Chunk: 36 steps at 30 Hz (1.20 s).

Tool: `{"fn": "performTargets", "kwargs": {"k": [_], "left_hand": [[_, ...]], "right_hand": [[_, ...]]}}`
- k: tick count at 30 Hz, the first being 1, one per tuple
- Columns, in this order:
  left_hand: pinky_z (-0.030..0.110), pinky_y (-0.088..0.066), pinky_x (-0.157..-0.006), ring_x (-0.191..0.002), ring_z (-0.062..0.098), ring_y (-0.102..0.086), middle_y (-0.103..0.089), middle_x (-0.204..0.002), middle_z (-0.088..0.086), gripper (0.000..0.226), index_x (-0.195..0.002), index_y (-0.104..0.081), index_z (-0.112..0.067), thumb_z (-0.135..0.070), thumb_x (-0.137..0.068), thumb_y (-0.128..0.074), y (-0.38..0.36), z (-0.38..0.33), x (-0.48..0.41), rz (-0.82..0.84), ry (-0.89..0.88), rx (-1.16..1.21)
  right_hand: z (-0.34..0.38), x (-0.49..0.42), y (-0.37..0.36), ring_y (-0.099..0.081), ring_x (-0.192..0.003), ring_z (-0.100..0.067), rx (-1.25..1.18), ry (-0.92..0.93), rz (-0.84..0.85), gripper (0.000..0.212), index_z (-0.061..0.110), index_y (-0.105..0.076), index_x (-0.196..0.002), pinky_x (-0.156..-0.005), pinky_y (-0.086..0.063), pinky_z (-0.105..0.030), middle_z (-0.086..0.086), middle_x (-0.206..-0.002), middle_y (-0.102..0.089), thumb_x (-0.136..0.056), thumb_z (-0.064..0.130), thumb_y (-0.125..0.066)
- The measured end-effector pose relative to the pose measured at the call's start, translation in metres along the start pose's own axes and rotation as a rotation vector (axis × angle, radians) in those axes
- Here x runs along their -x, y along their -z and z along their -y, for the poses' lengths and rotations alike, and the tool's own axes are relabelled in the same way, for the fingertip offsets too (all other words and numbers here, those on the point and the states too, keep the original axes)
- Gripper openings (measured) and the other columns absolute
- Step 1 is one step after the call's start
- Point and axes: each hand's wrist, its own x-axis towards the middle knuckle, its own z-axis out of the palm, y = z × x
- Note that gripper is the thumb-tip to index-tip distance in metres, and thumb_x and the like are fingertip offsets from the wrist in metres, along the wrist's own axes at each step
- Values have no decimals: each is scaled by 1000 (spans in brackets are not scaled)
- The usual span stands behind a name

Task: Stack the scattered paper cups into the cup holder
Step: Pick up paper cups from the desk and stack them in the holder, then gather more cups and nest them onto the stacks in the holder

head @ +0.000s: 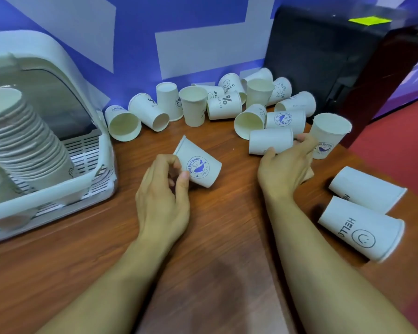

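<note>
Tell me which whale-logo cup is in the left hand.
The tilted whale-logo cup pinched by the left hand, alone at the middle of the table; the right hand grips a sideways cup showing no print.

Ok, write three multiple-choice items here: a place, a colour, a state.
1. The nested stack of white paper cups stands: A) in the white slatted plastic holder B) on the floor C) on a shelf
2. The whale print on the paper cup in the left hand is: A) green B) blue C) red
3. The right hand is: A) flat B) raised, empty C) gripping a sideways plain white cup
A, it sits inside the holder; B, the print is blue; C, the hand curls round it.
</note>
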Motion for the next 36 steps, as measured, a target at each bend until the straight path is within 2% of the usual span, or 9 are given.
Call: {"fn": "performTargets", "kwargs": {"k": [3, 6, 10, 13, 21, 27, 29, 32, 36], "left_hand": [[37, -46, -68, -74, 14, -53, -55, -84, -13, 23, -97, -41, -34, -21, -91, -59, 1, 3, -1, 10, 19, 11], [32, -41, -66, -73, 11, -53, -52, -82, -13, 27, -107, -40, -34, -24, -91, -57, 2, 5, 0, -11, 43, 25], [33, -43, -70, -74, 13, -54, -55, -80, -8, 33, -119, -43, -28, -23, -91, -60, 9, -5, 4, -49, 74, 51], [39, -45, -70, -74, 15, -52, -54, -76, -6, 21, -111, -57, -19, -22, -91, -61, 29, -19, 3, -117, 3, 5], [39, -48, -67, -75, 22, -59, -65, -86, -4, 13, -101, -66, -15, -22, -94, -58, 161, -34, -5, -434, -209, -115], [44, -49, -68, -72, 24, -58, -66, -88, -4, 19, -104, -68, -21, -33, -94, -56, 254, -36, -38, -644, -213, -253], [44, -47, -71, -76, 26, -58, -66, -91, -1, 22, -104, -68, -22, -35, -94, -54, 273, -30, -49, -652, -180, -319], [39, -45, -73, -84, 28, -58, -68, -98, -2, 23, -107, -68, -25, -36, -95, -53, 288, -17, -60, -619, -128, -419], [34, -36, -67, -84, 32, -55, -67, -98, 1, 19, -104, -69, -26, -34, -93, -55, 289, -2, -68, -551, -104, -511]], "right_hand": [[-2, -4, -5, -55, -111, -34, 31, 23, -68, 44, 1, -45, -131, -89, -36, -35, -16, -116, -60, -90, 8, -60], [3, 0, -11, -58, -105, -26, -14, 48, -35, 47, 8, -42, -134, -89, -40, -31, 2, -103, -57, -91, 9, -60], [13, 21, -13, -59, -99, -16, -120, 147, 4, 48, 16, -45, -136, -84, -38, -10, 7, -102, -59, -91, 13, -62], [29, 45, -11, -59, -94, -10, -207, 299, 43, 46, 12, -52, -134, -81, -34, 3, 1, -104, -65, -89, 10, -65], [116, 88, -13, -62, -111, -12, -468, 620, 61, 39, 1, -59, -129, -96, -48, -22, -8, -125, -65, -90, 3, -65], [212, 100, -28, -59, -91, -9, -527, 902, 126, 39, 2, -61, -127, -85, -45, -12, -12, -104, -68, -89, 1, -64], [238, 100, -36, -61, -93, -15, -520, 964, 171, 39, 2, -63, -126, -88, -48, -17, -13, -108, -69, -88, 0, -64], [262, 102, -52, -64, -105, -30, -460, 1000, 303, 38, 4, -64, -125, -93, -51, -38, -14, -120, -66, -87, 0, -63], [268, 107, -74, -62, -102, -37, -265, 1097, 467, 34, 4, -67, -117, -83, -52, -49, -14, -115, -67, -86, 3, -55]]}}
